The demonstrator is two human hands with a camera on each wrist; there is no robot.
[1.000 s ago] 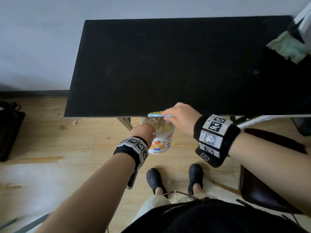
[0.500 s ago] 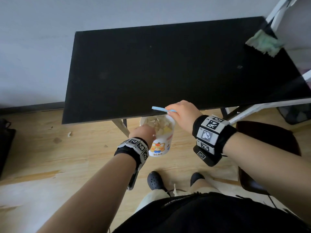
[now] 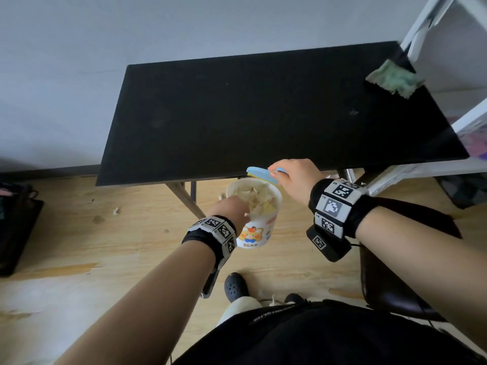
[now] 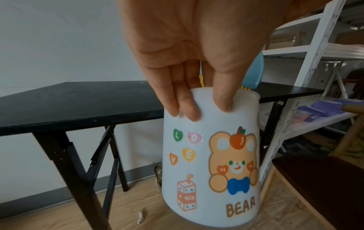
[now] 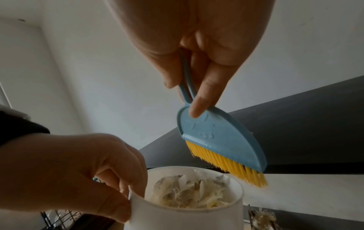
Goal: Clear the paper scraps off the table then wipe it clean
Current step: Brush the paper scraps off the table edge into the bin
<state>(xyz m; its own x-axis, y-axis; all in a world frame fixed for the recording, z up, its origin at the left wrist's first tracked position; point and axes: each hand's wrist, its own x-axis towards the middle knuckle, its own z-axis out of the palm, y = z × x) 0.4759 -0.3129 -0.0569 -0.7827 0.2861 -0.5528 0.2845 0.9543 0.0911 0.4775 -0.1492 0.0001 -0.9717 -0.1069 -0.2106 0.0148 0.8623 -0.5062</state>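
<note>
Scraps swept into cup at desk's near edge.
Left hand [image 3: 232,209] grips the scrap-filled cup [image 3: 257,219] below the desk [image 3: 263,114]; right hand [image 3: 295,177] pinches the brush [image 3: 261,175], now lifted off the edge. Desk looks clear; cloth [image 3: 394,80] waits at far right corner, wiping next.

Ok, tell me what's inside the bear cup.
The bear cup holds a heap of crumpled whitish paper scraps, piled nearly to the rim. Whatever lies beneath that top layer, down to the bottom, is covered and cannot be seen.
</note>
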